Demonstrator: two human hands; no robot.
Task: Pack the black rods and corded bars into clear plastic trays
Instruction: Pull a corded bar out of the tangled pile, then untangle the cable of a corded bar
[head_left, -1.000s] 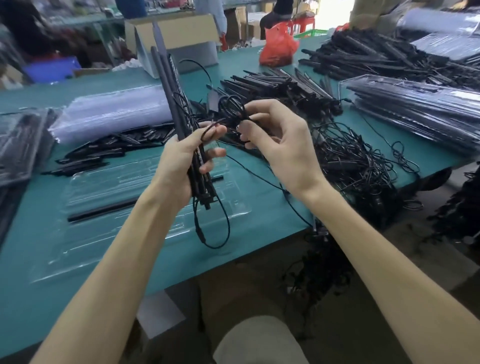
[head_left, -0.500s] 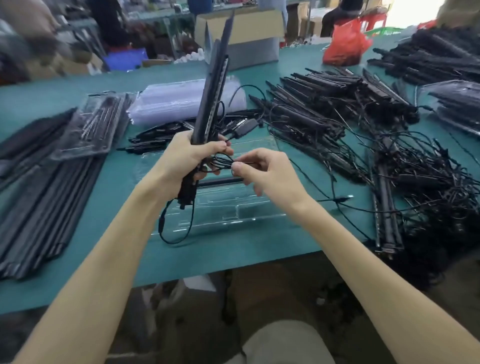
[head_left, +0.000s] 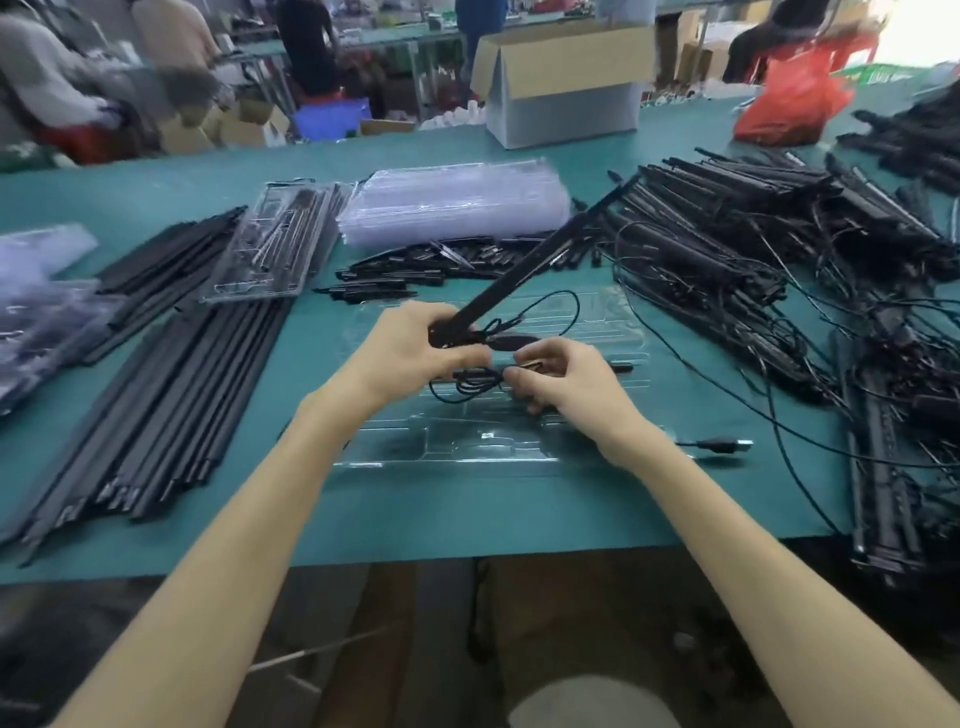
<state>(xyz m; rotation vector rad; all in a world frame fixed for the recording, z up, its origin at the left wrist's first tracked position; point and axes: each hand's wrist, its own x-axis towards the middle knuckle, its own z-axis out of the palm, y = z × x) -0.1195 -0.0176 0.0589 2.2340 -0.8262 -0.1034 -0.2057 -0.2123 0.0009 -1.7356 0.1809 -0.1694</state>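
Note:
My left hand (head_left: 410, 348) grips the near end of a long black corded bar (head_left: 540, 265), which slants up and to the right. Its thin black cord (head_left: 558, 314) loops between my hands. My right hand (head_left: 566, 382) pinches the bunched cord and a small plug end. Both hands hover over an open clear plastic tray (head_left: 467, 441) lying on the green table (head_left: 363, 499). A black rod lies in the tray, mostly hidden behind my hands.
Long black rods (head_left: 156, 395) lie in rows at the left, beside a filled clear tray (head_left: 275, 244). A stack of clear trays (head_left: 457, 202) sits behind. Tangled corded bars (head_left: 779, 270) cover the right. A loose USB plug (head_left: 727, 446) lies near my right wrist. A cardboard box (head_left: 566, 83) stands at the far edge.
The bar in my left hand has tipped from nearly upright to slanting right. Both hands have dropped lower over the tray, and my right hand has gathered the cord.

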